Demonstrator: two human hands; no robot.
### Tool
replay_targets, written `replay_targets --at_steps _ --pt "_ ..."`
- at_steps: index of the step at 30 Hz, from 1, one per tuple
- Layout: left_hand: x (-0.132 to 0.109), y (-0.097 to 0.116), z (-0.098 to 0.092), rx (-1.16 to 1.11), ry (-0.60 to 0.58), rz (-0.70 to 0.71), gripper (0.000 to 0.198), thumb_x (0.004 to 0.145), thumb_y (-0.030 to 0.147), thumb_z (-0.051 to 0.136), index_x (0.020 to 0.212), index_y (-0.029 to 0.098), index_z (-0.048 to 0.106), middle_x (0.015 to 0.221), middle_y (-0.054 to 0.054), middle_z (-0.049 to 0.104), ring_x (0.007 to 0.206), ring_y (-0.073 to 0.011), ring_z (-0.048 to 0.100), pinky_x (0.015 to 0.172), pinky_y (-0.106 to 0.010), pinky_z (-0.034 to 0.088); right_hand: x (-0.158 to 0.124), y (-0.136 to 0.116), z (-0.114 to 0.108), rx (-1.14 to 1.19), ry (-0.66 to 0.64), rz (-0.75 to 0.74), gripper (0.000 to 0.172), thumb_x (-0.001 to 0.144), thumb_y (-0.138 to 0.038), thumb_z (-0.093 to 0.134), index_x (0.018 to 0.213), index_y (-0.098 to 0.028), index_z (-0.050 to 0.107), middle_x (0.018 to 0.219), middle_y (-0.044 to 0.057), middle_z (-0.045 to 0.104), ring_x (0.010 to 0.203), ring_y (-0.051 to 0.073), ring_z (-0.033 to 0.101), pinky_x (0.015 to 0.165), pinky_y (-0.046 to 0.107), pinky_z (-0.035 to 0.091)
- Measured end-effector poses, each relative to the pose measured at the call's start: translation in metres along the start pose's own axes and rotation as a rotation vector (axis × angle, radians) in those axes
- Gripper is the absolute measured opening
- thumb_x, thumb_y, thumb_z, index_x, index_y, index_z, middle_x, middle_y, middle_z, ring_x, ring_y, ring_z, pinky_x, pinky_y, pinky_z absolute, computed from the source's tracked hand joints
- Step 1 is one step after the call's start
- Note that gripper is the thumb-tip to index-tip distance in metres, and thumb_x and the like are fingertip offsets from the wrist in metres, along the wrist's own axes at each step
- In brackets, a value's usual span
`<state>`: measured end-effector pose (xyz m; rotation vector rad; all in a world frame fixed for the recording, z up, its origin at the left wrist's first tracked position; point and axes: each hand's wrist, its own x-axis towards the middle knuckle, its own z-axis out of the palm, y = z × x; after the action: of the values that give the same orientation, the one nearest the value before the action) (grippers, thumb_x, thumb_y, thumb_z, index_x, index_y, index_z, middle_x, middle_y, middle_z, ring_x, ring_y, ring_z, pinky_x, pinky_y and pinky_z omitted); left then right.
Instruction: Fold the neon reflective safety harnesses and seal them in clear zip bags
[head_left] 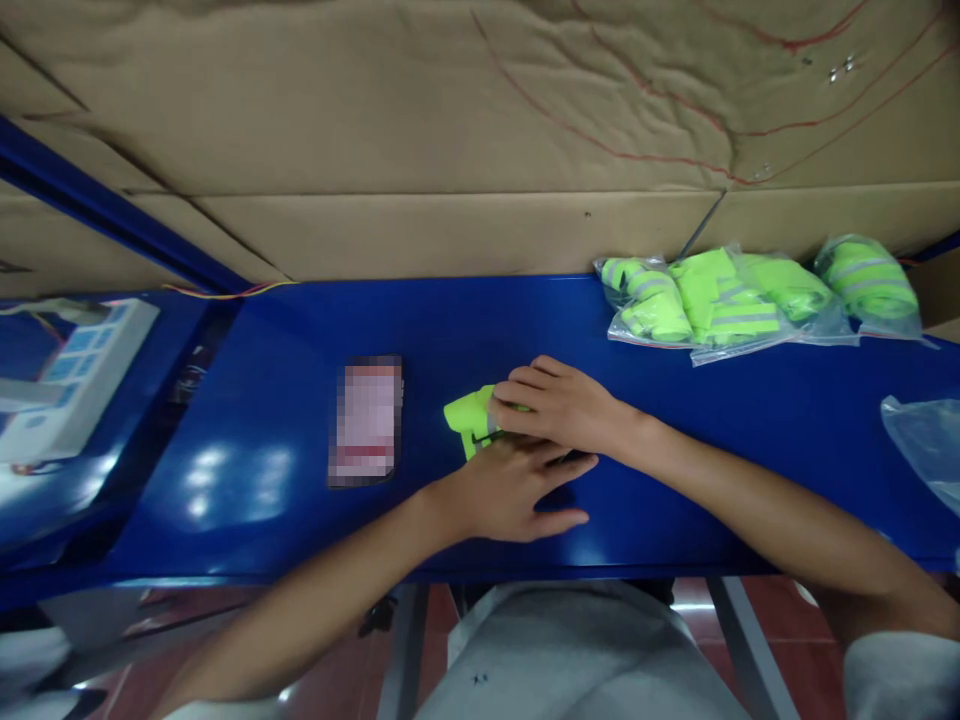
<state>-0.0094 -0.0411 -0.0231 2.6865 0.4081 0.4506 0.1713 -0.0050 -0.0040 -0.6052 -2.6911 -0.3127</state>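
A small neon-yellow fabric piece with a grey reflective stripe [466,415] lies on the blue table [285,400] in front of me. My right hand [559,405] lies over its right side, fingers stretched flat and pressing it down. Just below, my left hand [510,492] rests flat on the table with fingers spread and pointing right, its upper edge touching the fabric. Most of the fabric is hidden under both hands.
A phone [366,420] lies to the left of the fabric. Several clear bags of folded neon-yellow items [720,295] sit at the back right. An empty clear bag [926,440] lies at the right edge. A white power strip [71,385] is far left. Cardboard [450,130] lines the back.
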Motion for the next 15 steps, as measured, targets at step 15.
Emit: replay_targets --at_steps 15 --pt "-0.002 0.011 0.011 0.037 -0.045 0.021 0.044 0.106 0.036 0.043 0.137 0.009 0.057 0.131 -0.018 0.069 0.129 -0.0258 0.063 0.111 -0.042 0.05 -0.001 -0.001 -0.021 0.854 -0.242 0.293 0.025 0.106 -0.036 0.051 0.111 -0.023 0.072 0.112 0.004 0.069 0.108 0.018 0.059 0.098 0.037 0.033"
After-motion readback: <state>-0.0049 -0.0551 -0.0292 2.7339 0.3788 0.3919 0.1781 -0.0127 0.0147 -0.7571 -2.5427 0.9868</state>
